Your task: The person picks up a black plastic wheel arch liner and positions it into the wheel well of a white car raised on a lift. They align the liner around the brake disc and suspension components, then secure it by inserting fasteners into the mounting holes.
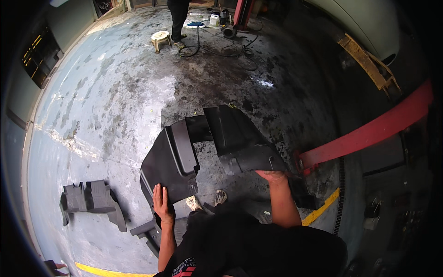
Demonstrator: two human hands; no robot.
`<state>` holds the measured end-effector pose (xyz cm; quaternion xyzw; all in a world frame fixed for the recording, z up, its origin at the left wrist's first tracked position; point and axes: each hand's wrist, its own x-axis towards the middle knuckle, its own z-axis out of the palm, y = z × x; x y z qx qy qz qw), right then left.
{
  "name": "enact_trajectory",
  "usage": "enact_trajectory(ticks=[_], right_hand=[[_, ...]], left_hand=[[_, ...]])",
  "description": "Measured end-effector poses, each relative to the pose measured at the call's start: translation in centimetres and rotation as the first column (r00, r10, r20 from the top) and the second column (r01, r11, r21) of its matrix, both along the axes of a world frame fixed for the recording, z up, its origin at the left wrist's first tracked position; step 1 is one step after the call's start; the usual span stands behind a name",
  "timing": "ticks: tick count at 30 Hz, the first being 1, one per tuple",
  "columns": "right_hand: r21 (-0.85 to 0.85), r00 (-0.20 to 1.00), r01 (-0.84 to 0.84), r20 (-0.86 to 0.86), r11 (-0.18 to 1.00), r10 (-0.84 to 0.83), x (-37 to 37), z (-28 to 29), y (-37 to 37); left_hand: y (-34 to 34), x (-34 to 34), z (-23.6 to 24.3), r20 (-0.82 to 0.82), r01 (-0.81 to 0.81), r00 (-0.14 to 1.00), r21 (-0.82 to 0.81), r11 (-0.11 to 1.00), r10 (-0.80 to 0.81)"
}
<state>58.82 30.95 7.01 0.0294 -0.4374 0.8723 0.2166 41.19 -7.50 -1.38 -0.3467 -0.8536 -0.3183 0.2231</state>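
Observation:
A large black plastic wheel arch liner (235,134) is held up in front of me, curved like an arch with ribbed panels on both sides. My left hand (164,205) grips its lower left panel, fingers stretched over the near edge and the thumb out of sight. Under the right panel's lower edge, my right hand (272,176) holds on, its fingers partly hidden by the plastic. A second black moulded plastic piece (92,203) rests on the floor to the left. Another dark plastic piece (146,231) lies below my left forearm, partly covered.
A red lift arm (369,124) reaches in from the right, close to the liner's right end. A yellow stand (367,64) and part of a vehicle (364,23) are at upper right. Ahead are a person (178,21), a stool (160,39) and a coiled hose (189,51).

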Motion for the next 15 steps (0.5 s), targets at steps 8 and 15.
enact_trajectory(ticks=[8,15], right_hand=[[-0.15,0.875,0.435,0.304,0.888,-0.377,-0.5,11.8,-9.9],[0.079,0.378,0.888,0.435,0.453,-0.817,-6.2,9.1,-1.3]], left_hand=[[1.0,-2.4,-0.9,-0.04,0.101,0.994,0.049,0.994,-0.099],[-0.3,-2.5,-4.3,0.128,0.228,0.969,-0.12,0.966,-0.213]])
